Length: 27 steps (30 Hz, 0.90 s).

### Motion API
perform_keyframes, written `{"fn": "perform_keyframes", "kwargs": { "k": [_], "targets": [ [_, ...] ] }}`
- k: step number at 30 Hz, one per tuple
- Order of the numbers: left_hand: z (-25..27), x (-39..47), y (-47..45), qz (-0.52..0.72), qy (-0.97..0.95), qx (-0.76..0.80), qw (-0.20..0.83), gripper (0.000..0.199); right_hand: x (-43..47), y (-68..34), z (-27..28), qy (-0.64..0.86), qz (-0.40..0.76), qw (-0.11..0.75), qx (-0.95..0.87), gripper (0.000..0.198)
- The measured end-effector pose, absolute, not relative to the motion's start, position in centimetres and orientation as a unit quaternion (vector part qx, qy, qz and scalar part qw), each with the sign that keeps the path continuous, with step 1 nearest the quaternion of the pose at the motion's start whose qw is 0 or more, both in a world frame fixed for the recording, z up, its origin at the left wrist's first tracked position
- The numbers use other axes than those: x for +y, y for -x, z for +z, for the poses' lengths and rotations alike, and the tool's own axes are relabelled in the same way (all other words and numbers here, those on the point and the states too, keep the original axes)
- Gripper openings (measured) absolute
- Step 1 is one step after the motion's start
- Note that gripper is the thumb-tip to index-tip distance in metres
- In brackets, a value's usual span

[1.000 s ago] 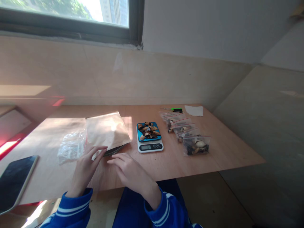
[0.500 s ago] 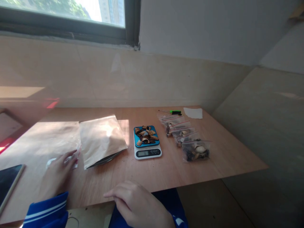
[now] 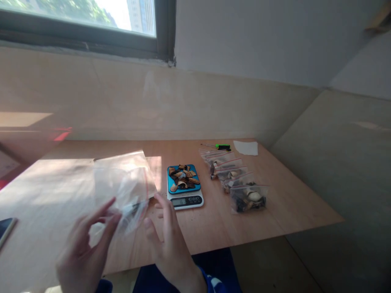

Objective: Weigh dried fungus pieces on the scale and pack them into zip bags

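Note:
Raised above the table, my left hand (image 3: 93, 242) pinches a clear zip bag (image 3: 122, 189) with a red seal line. The bag is partly blurred and looks flat. My right hand (image 3: 171, 240) is close to the bag's sealed side, thumb and fingers apart, with nothing in it. Behind the clear bag lies a large tan pouch (image 3: 137, 158), partly covered from view. To the right of it, a kitchen scale (image 3: 195, 201) with a blue platform carries a pile of dried brown slices (image 3: 185, 177); its display seems to read 161, the decimal point being unclear.
Several filled zip bags (image 3: 250, 197) overlap in a row right of the scale. A green and black screwdriver (image 3: 222, 146) and a white paper (image 3: 246, 147) lie at the back. A dark tablet-like device (image 3: 6, 228) is at the left edge. The table's front edge runs beneath my hands.
My left hand has lifted the clear zip bag off the table and carried it right, in front of the tan pouch. My right hand has risen toward it and opened its fingers.

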State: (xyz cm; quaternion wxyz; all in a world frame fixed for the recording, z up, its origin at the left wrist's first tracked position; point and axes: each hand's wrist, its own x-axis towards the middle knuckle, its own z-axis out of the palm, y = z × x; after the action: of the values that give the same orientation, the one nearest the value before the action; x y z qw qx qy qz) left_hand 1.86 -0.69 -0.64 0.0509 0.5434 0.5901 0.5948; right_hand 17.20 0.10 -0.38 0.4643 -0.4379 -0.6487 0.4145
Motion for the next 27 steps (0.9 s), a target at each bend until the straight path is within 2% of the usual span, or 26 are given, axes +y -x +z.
{"fn": "perform_keyframes", "kwargs": {
  "k": [3, 7, 9, 11, 14, 16, 18, 20, 24, 27],
  "targets": [
    [-1.9, -0.8, -3.6, 0.552, -0.631, 0.534, 0.106, 0.031, 1.3, -17.3, -1.5, 0.46, 0.462, 0.5, -0.57, 0.046],
    [-2.3, -0.6, -4.2, 0.567, -0.591, 0.564, 0.107, 0.028, 3.0, -19.6, -3.2, 0.479, 0.482, 0.523, -0.515, 0.025],
    [-2.0, -0.6, -4.0, 0.586, -0.541, 0.594, 0.105, 0.028, 4.4, -21.8, -3.8, 0.488, 0.439, 0.529, -0.538, 0.02],
    [-1.8, -0.6, -3.7, 0.596, -0.514, 0.607, 0.11, 0.029, 6.4, -24.2, -4.1, 0.499, 0.352, 0.519, -0.598, 0.025],
    [-1.7, -0.6, -3.5, 0.592, -0.518, 0.61, 0.092, 0.028, 10.0, -27.4, -4.5, 0.503, 0.234, 0.41, -0.724, 0.05],
    [-1.8, -0.5, -3.7, 0.585, -0.533, 0.609, 0.055, 0.026, 12.2, -28.8, -5.0, 0.504, 0.219, 0.297, -0.781, 0.064],
    [-1.8, -0.3, -3.9, 0.582, -0.548, 0.6, 0.032, 0.025, 13.5, -29.5, -5.6, 0.494, 0.218, 0.232, -0.809, 0.067],
    [-1.8, -0.2, -4.1, 0.586, -0.559, 0.585, 0.04, 0.025, 14.1, -29.6, -6.1, 0.478, 0.214, 0.242, -0.817, 0.059],
    [-2.2, 0.1, -4.4, 0.592, -0.557, 0.575, 0.095, 0.029, 14.1, -29.2, -6.4, 0.448, 0.205, 0.322, -0.808, 0.039],
    [-2.8, 0.1, -4.7, 0.595, -0.529, 0.588, 0.144, 0.031, 14.2, -28.8, -6.1, 0.46, 0.197, 0.348, -0.793, 0.032]
  ]
}}
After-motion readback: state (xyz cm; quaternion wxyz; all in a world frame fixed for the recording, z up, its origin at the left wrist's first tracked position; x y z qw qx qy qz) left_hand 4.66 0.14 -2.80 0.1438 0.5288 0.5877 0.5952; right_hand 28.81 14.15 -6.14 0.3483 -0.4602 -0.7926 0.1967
